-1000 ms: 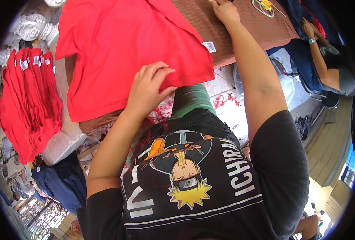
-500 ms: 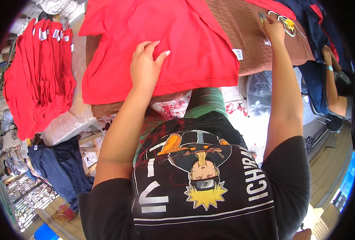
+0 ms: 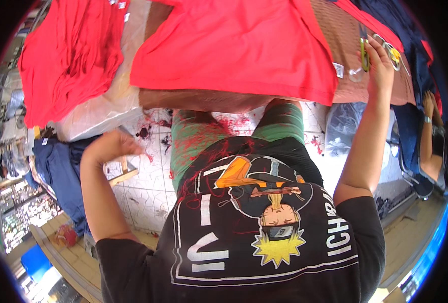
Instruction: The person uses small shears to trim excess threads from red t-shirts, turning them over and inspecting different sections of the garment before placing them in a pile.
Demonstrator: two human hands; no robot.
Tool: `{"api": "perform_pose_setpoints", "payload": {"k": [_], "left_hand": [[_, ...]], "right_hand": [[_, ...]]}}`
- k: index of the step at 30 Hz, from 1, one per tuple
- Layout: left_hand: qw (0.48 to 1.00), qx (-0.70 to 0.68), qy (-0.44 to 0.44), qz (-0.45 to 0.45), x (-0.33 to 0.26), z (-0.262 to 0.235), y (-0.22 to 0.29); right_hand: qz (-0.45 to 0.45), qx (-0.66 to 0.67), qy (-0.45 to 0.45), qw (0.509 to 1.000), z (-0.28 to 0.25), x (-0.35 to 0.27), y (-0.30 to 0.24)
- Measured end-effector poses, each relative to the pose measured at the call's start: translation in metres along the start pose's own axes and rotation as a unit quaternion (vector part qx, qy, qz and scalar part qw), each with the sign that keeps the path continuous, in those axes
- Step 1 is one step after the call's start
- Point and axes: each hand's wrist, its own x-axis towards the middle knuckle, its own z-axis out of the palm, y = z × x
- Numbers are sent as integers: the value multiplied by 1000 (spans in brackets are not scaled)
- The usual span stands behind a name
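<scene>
A red garment lies spread over the brown textured cloth, with a white label at its right corner. Beyond that corner my right hand is closed on a pair of thread snips with yellowish-green handles and blades pointing away. My left hand hangs off the near edge, apart from the garment, over the floor at the left. Its fingers are bent and smeared by motion, so whether they hold anything cannot be made out. Red thread bits cling to my shirt and green trousers.
Tagged red garments are heaped on a plastic-wrapped stack at the left, above dark blue clothing. A white cord with a yellow piece lies beyond my right hand. A co-worker's arm shows at far right, past a clear plastic bag.
My left hand has left the red garment and swung back and left toward my body. My right hand has lifted the snips slightly. The whole view has shifted.
</scene>
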Motion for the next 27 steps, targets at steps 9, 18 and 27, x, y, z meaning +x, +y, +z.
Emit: {"api": "perform_pose_setpoints", "payload": {"k": [9, 18, 27], "left_hand": [[851, -67, 425, 302, 92, 14, 79], [814, -187, 468, 288, 116, 31, 82], [980, 111, 135, -96, -3, -1, -45]], "right_hand": [[90, -63, -172, 979, 152, -60, -30], [90, -67, -235, 966, 167, -88, 4], [147, -39, -236, 960, 158, -85, 4]]}}
